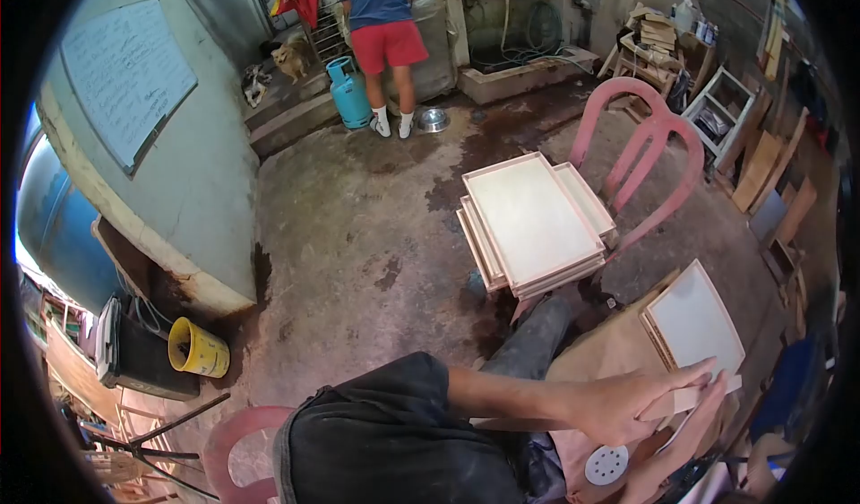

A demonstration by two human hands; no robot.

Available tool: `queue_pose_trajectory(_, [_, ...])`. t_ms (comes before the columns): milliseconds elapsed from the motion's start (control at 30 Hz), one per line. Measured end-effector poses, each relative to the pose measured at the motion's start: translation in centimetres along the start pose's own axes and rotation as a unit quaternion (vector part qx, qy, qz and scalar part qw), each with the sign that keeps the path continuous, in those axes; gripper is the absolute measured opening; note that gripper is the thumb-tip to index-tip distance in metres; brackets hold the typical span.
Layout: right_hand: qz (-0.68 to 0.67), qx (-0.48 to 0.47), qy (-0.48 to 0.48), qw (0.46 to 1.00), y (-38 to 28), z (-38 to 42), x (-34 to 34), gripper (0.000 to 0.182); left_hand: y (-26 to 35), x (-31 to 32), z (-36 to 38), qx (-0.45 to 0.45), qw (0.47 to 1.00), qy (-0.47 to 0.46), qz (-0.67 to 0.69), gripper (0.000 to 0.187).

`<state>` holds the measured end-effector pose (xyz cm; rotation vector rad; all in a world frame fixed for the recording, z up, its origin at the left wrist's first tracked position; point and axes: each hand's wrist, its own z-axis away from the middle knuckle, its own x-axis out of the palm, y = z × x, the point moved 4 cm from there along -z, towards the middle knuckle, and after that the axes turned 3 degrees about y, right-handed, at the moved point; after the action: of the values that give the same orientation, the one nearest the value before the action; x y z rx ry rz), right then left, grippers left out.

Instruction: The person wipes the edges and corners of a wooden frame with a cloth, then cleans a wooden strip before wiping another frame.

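Note:
My left hand [618,405] reaches across from a black sleeve, its fingers stretched toward the near corner of a wood-rimmed tray with a white base [694,316]. Close below it is my right hand [685,446], fingers pointing up to meet the left fingertips. A small pale flat piece [661,406] shows between the two hands, gripped by the left fingers; I cannot tell whether the right fingers also hold it. The tray lies on brown cardboard [609,347]. A white round sanding disc with holes [607,465] lies just below my left hand.
A stack of similar trays [533,222] sits on a pink plastic chair [663,146] ahead. A person [385,38] stands at the back beside a blue gas cylinder [349,96] and a metal bowl [434,120]. A yellow bucket [199,348] stands left; wood scraps [761,168] line the right.

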<state>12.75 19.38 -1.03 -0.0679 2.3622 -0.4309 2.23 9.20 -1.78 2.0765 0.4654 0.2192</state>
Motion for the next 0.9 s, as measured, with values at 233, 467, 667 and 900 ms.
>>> queue_pose_trajectory(233, [0.006,-0.106,-0.003,0.994,-4.0,-0.6,-1.8,0.055,0.4,0.3,-0.7,0.051,0.998,0.022,-0.028,0.091])
queue_pose_trajectory(467, [-0.028,-0.008,0.045,0.999,3.8,-0.1,1.3,0.063,0.8,0.1,-0.3,0.081,0.992,0.078,-0.065,0.083])
queue_pose_trajectory(667, [0.031,0.108,0.024,0.993,15.1,1.6,1.9,0.074,1.4,-1.0,-1.1,0.102,0.993,0.049,0.037,0.05])
queue_pose_trajectory(900, [0.008,0.013,0.117,0.993,9.4,-0.1,1.6,0.059,1.0,-0.5,-2.9,0.106,0.968,-0.081,0.215,0.02])
